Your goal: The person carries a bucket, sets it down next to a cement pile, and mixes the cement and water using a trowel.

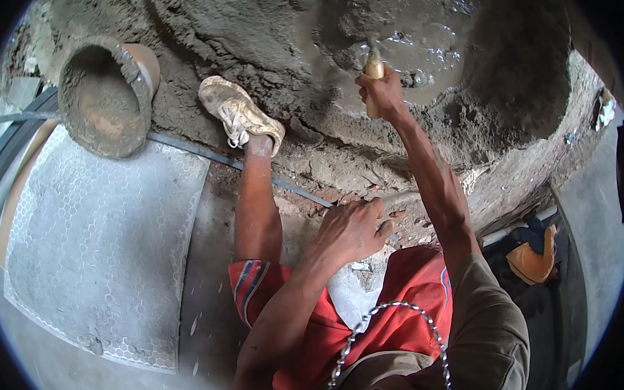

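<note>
My right hand (384,92) is closed round the wooden handle (374,69) of a tool, likely metal-ended, whose far end is in the wet grey mortar (424,48) at the top of the view. My left hand (356,228) hangs lower, near the rubble edge beside my red shorts, fingers loosely bent and apart, with nothing visible in it. My left foot, in a mud-caked pale shoe (233,107), rests on the rough mortar bed.
A mortar-crusted bucket (106,100) lies at the upper left beside a metal strip (305,195). A grey hexagon-patterned board (96,249) lies at the left. Another person in orange (530,258) is below, beyond the ledge at the right.
</note>
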Demonstrator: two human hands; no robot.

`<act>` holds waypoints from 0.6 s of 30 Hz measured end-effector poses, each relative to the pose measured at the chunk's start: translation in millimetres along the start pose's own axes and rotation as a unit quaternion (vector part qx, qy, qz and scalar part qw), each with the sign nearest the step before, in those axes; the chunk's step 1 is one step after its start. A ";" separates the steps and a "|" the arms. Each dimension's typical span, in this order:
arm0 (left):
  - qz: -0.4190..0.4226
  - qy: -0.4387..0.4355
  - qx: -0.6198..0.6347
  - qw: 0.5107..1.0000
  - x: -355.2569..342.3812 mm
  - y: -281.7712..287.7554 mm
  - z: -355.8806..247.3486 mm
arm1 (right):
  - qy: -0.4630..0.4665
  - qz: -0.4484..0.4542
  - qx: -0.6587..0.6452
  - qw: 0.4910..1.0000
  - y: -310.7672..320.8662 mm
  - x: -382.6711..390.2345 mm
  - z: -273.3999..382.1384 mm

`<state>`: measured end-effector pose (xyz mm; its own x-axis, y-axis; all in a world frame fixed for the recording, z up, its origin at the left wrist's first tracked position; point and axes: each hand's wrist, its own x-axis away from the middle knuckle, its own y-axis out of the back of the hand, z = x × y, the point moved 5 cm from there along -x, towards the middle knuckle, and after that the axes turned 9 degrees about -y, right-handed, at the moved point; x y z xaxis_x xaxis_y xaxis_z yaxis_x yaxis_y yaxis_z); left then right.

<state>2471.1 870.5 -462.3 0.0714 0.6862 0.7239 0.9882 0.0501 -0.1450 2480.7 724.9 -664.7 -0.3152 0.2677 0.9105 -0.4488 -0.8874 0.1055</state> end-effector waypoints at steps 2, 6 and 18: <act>-0.015 -0.003 0.007 1.000 6.6 0.6 5.4 | 0.004 -0.005 0.031 0.999 -13.6 26.2 22.5; -0.024 -0.004 0.040 0.999 17.4 5.8 10.6 | 0.004 0.012 0.127 0.992 -46.1 76.8 63.7; -0.052 -0.043 0.044 0.997 35.7 23.6 15.3 | 0.301 0.143 0.375 0.865 -269.3 133.6 147.8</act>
<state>2494.9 907.2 -450.2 -0.0470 0.7340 0.6775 0.9735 0.1856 -0.1335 2683.0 944.1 -512.4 -0.8038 -0.0554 0.5923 0.3158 -0.8835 0.3460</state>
